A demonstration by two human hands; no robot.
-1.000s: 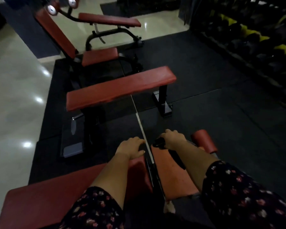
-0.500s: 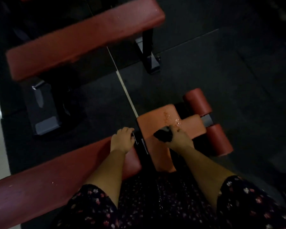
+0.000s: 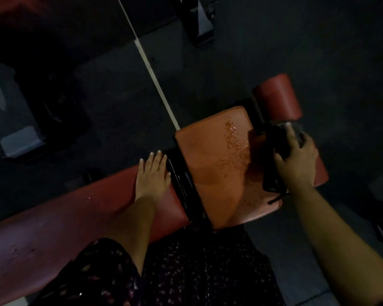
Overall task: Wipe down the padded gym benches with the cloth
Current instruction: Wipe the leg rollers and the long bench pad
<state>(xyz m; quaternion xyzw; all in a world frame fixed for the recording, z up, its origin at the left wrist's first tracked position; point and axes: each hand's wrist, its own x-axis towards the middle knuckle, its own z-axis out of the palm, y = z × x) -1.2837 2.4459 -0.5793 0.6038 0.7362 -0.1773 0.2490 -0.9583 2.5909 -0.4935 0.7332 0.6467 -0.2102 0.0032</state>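
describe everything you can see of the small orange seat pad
The seat pad is a squarish orange cushion with rounded corners, smooth and vinyl-looking, lying roughly flat. A band of wet droplets glistens on its far half. The right hand grips a dark cloth at its right edge. A black bracket separates it from the long red pad on its left.

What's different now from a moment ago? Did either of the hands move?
The right hand, gripping the dark cloth, slid rightward from the middle of the seat pad to its edge beside the foam roller. The left hand stayed flat on the long pad, and the droplets remain.
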